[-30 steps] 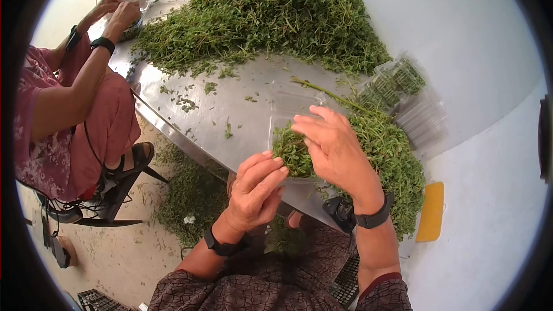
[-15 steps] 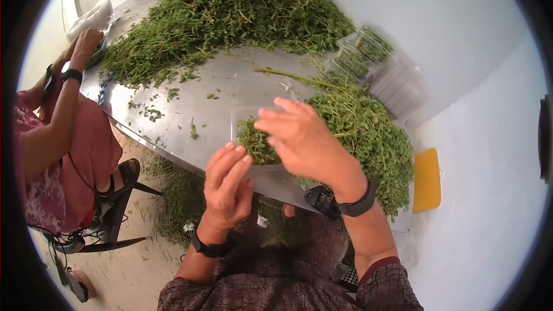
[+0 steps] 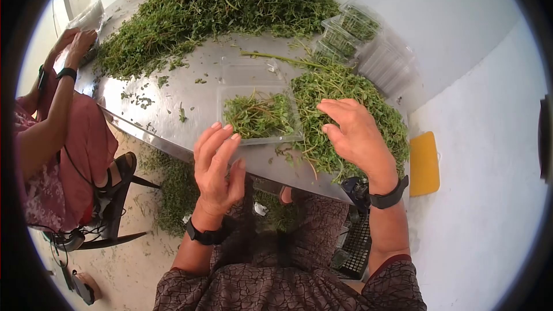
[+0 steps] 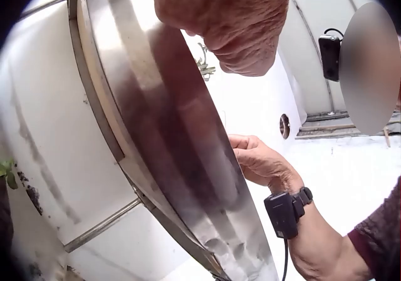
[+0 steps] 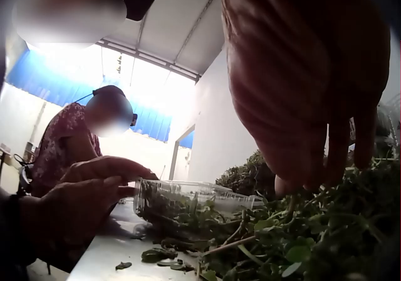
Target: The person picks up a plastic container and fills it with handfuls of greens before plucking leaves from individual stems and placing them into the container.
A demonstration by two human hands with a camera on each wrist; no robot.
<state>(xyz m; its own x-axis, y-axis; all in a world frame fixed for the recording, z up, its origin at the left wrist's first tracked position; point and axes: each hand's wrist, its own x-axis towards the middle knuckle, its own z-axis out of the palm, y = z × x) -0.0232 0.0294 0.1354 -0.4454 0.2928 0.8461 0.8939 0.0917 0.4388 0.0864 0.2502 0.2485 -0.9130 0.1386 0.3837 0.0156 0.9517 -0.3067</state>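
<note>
A clear plastic clamshell box (image 3: 291,136) with its lid (image 3: 247,72) folded back lies near the table's front edge. Leafy green stems (image 3: 256,114) fill its base. At the box's near left corner is my left hand (image 3: 214,164), fingers extended and thumb apart, fingertips right at the rim. My right hand (image 3: 360,138) is over the smaller pile of greens (image 3: 383,112) to the right of the box, fingers loosely bent and nothing in them. From the right wrist view, its fingers (image 5: 338,146) point down at the loose greens (image 5: 301,249).
A large heap of greens (image 3: 230,8) covers the back of the steel table (image 3: 199,103). Filled boxes (image 3: 340,37) and nested clear boxes (image 3: 387,64) stand at the right by the wall. Another person (image 3: 63,132) sits at left. A crate (image 3: 354,247) is below the table.
My right hand has moved off the greens in the box, rightward over the smaller pile. The left hand stays by the box's corner, its fingers slightly farther from the greens. The head view has shifted.
</note>
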